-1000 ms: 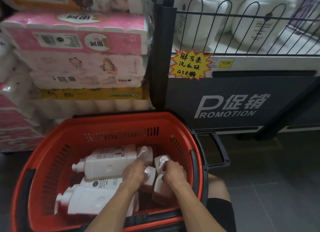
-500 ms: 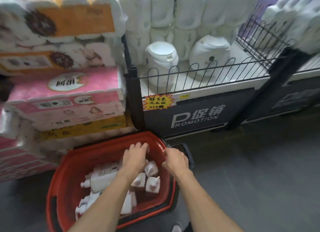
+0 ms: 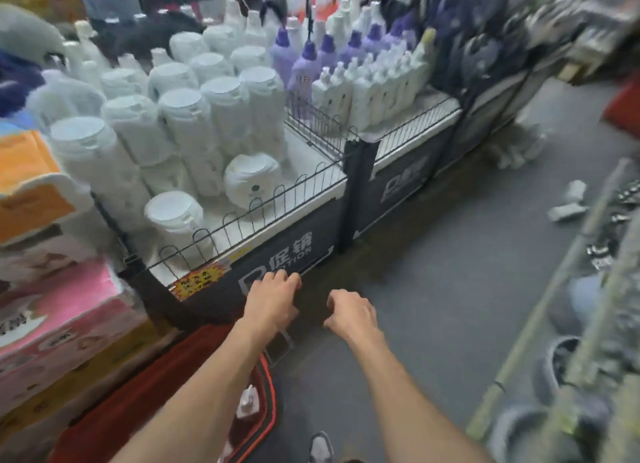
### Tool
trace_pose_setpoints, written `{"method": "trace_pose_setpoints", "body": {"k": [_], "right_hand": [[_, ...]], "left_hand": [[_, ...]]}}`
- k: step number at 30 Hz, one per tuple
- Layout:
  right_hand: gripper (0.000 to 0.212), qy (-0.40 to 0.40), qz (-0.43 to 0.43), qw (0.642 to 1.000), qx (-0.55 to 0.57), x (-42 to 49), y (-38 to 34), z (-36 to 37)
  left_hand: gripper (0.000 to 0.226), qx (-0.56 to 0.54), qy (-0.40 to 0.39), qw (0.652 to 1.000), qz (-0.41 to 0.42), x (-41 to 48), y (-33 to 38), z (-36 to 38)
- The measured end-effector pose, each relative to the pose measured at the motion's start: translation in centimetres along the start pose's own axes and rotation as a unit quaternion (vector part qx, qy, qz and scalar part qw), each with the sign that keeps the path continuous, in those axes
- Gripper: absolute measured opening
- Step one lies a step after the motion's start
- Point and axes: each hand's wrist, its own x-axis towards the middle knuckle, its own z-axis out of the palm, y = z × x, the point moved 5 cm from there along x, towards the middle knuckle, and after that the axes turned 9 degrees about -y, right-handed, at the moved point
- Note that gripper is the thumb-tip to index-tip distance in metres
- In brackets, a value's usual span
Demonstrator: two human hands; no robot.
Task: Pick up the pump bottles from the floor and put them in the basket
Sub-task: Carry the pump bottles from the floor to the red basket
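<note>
1. Two hands out front, dead center: left hand [image 3: 273, 303] and right hand [image 3: 349, 312]. Fingers loosely curled on both, nothing in either one.
2. One red basket [image 3: 272, 388] down at 7 o'clock, mostly hidden behind the left forearm. I can make out just one white pump bottle [image 3: 247, 402] inside, near its right rim.
3. Two white bottle-looking things [image 3: 566, 211] lie on the grey floor [image 3: 433, 307] at 3 o'clock, well apart from both hands. They're too blurry to be sure what they are.
4. One promo display bin [image 3: 287, 255] at 12 o'clock; its stock is too smeared to count.

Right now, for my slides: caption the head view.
Empty left hand and right hand hover near the red basket, a pump bottle inside.
</note>
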Motion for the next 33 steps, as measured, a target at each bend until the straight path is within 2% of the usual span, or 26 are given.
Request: {"method": "trace_pose_setpoints", "body": {"k": [5, 14, 23, 33], "right_hand": [[0.032, 0.054, 0.063, 0.995, 0.05, -3.7, 7.3, -6.1], [0.031, 0.08, 0.16, 0.976, 0.125, -8.9, 18.5, -14.4], [0.033, 0.104, 0.22, 0.953, 0.179, -11.5, 25.3, -19.5], [0.038, 0.152, 0.267, 0.927, 0.213, -8.5, 30.4, -26.5]], "left_hand": [[0.05, 0.015, -0.001, 0.997, 0.08, 1.4, 8.7, -4.7], [0.05, 0.045, 0.006, 0.984, 0.172, 3.5, 20.8, -9.7], [0.049, 0.069, -0.008, 0.971, 0.229, 7.4, 27.9, -13.0], [0.049, 0.09, 0.001, 0.952, 0.292, 16.4, 34.3, -18.3]]}}
